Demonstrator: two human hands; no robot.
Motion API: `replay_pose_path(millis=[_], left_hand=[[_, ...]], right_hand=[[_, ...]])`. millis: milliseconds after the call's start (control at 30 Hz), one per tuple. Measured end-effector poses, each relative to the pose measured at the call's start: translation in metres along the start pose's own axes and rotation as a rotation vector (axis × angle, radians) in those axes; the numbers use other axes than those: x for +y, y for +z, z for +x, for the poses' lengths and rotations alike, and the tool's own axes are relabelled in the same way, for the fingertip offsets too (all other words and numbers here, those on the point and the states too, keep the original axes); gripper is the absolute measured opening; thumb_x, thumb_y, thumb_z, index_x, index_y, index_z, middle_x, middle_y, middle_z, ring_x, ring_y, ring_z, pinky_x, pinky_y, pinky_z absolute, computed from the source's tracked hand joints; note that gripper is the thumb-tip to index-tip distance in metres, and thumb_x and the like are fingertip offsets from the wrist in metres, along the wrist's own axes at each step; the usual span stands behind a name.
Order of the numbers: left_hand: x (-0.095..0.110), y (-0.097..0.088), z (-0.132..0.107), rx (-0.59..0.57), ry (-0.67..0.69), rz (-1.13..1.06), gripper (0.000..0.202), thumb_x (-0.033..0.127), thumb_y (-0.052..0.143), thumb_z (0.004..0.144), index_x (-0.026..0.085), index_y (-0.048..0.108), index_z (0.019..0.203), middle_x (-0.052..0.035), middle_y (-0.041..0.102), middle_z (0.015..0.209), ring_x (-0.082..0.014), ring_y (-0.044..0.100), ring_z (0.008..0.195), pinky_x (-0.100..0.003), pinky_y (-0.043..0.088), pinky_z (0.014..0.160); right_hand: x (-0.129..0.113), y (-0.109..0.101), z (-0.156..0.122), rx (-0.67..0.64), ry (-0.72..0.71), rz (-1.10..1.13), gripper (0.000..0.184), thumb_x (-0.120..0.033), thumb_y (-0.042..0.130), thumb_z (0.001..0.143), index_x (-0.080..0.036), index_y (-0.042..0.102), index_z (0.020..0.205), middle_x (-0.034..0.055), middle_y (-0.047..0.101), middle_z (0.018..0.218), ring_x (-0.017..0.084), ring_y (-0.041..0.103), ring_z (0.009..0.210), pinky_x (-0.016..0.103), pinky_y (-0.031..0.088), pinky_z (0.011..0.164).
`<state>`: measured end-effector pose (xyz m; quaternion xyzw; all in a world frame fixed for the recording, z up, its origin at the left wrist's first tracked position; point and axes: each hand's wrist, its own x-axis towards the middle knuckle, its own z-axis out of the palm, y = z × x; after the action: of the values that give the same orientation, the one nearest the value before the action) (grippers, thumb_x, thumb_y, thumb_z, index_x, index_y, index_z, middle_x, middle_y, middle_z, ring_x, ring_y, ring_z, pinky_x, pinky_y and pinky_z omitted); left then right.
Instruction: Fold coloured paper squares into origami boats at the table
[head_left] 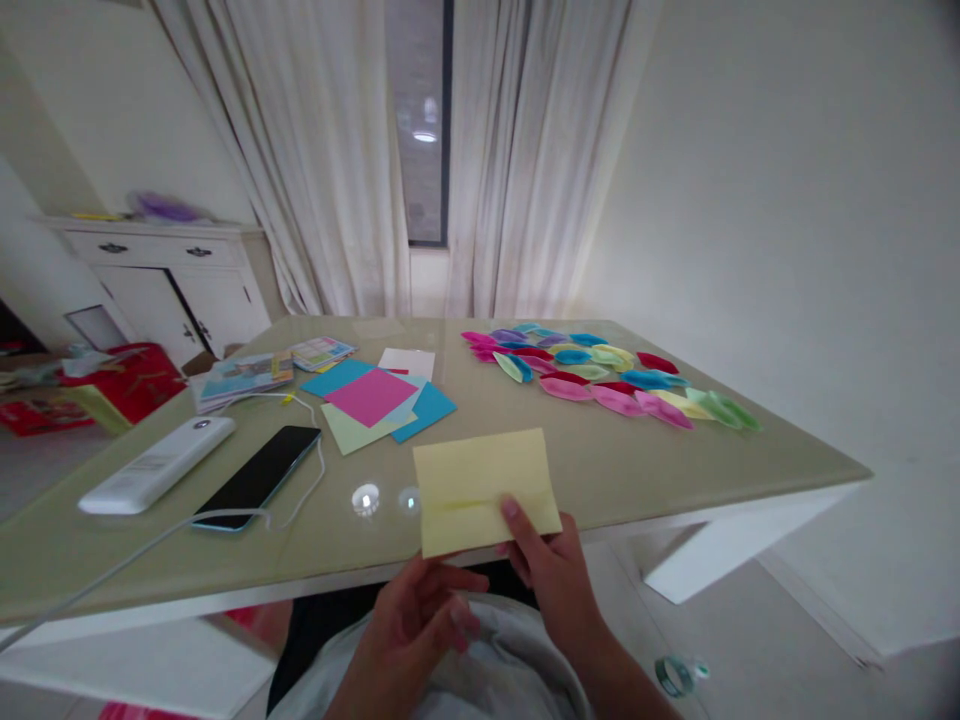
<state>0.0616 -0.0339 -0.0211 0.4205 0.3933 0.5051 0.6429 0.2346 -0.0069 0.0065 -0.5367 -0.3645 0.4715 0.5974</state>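
Note:
A pale yellow sheet of paper [484,475] with a crease across its lower half is pinched at its lower right edge by my right hand [551,560]. The thumb lies on top of the sheet and the fingers are behind it. Just below the paper's lower left edge is my left hand [420,625], its fingers loosely bent and apart, holding nothing. Farther right on the table lie several folded paper petals [574,357] in pink, blue, red, yellow and green. Left of the sheet rests a spread of square coloured papers [371,397], a pink one on top.
A black-screened phone [259,478], a white power bank [159,465] and a white cable [321,470] occupy the left of the table [660,475]. Behind them are booklets [244,378]. Curtains [330,150] hang beyond the far edge, and a roll of tape [675,677] is on the floor.

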Motion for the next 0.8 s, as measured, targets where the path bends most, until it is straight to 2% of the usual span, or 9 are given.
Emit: replay_pose_path(millis=[67,133,233,333,400,500,600,700,800], left_hand=[[0.005,0.003,0.005,0.122,0.042,-0.031,0.053,0.064,0.088,0.077,0.014,0.079,0.092,-0.0080,0.077,0.078,-0.0166,0.065,0.061,-0.026,0.054,0.058],[0.011,0.000,0.008,0.189,0.065,-0.034,0.050,0.063,0.088,0.078,0.015,0.077,0.080,-0.0047,0.073,0.068,-0.0155,0.062,0.058,-0.025,0.053,0.058],[0.020,-0.011,0.006,0.232,0.100,0.069,0.051,0.065,0.085,0.080,0.016,0.075,0.072,-0.0049,0.072,0.065,-0.0164,0.063,0.059,-0.025,0.053,0.060],[0.024,-0.021,0.002,0.214,0.111,0.242,0.053,0.066,0.078,0.087,0.017,0.076,0.067,-0.0060,0.072,0.062,-0.0189,0.066,0.064,-0.025,0.054,0.068],[0.025,-0.023,0.001,0.215,0.114,0.238,0.051,0.065,0.078,0.088,0.017,0.078,0.071,-0.0053,0.072,0.062,-0.0191,0.067,0.066,-0.025,0.055,0.069],[0.025,-0.022,0.001,0.217,0.105,0.103,0.045,0.061,0.085,0.081,0.017,0.080,0.090,-0.0026,0.071,0.062,-0.0187,0.066,0.062,-0.025,0.056,0.063],[0.027,-0.019,-0.002,0.192,0.072,-0.003,0.053,0.055,0.093,0.074,0.018,0.076,0.108,-0.0011,0.073,0.064,-0.0171,0.065,0.054,-0.026,0.056,0.056],[0.028,-0.015,-0.009,0.187,0.036,-0.035,0.053,0.053,0.093,0.074,0.017,0.076,0.109,-0.0039,0.078,0.071,-0.0150,0.063,0.048,-0.026,0.053,0.051],[0.029,-0.013,-0.016,0.184,0.017,-0.019,0.050,0.054,0.091,0.077,0.017,0.078,0.108,-0.0041,0.078,0.070,-0.0147,0.062,0.046,-0.026,0.051,0.051]], right_hand=[[0.004,0.004,-0.007,-0.079,0.000,-0.036,0.065,-0.078,0.081,0.078,-0.017,0.065,0.065,0.0006,0.059,0.052,0.008,0.040,0.042,0.023,0.028,0.038],[0.006,0.006,-0.008,-0.176,-0.024,-0.076,0.070,-0.082,0.075,0.081,-0.016,0.067,0.061,-0.0004,0.055,0.047,0.007,0.035,0.040,0.023,0.023,0.038],[0.005,0.001,-0.005,-0.281,-0.064,-0.137,0.078,-0.087,0.065,0.085,-0.014,0.071,0.058,-0.0027,0.045,0.041,0.006,0.030,0.038,0.024,0.019,0.039],[0.001,-0.005,-0.002,-0.272,-0.080,-0.144,0.079,-0.087,0.061,0.088,-0.015,0.071,0.057,-0.0038,0.041,0.040,0.007,0.030,0.038,0.024,0.018,0.040],[-0.001,-0.008,-0.003,-0.257,-0.069,-0.150,0.079,-0.086,0.061,0.089,-0.016,0.070,0.054,-0.0037,0.041,0.040,0.007,0.030,0.038,0.024,0.018,0.041],[-0.004,-0.010,-0.004,-0.265,-0.034,-0.176,0.078,-0.083,0.062,0.090,-0.016,0.068,0.051,-0.0037,0.040,0.039,0.007,0.030,0.038,0.024,0.018,0.042],[-0.007,-0.009,-0.004,-0.271,-0.044,-0.136,0.072,-0.080,0.066,0.090,-0.016,0.067,0.057,-0.0025,0.049,0.044,0.007,0.035,0.039,0.023,0.022,0.042],[-0.010,-0.008,-0.003,-0.275,-0.045,-0.059,0.062,-0.074,0.072,0.089,-0.015,0.070,0.070,-0.0009,0.059,0.053,0.007,0.040,0.041,0.021,0.024,0.041],[-0.011,-0.007,-0.001,-0.279,-0.033,-0.032,0.057,-0.069,0.075,0.089,-0.014,0.071,0.075,-0.0016,0.059,0.054,0.006,0.040,0.040,0.019,0.025,0.039]])
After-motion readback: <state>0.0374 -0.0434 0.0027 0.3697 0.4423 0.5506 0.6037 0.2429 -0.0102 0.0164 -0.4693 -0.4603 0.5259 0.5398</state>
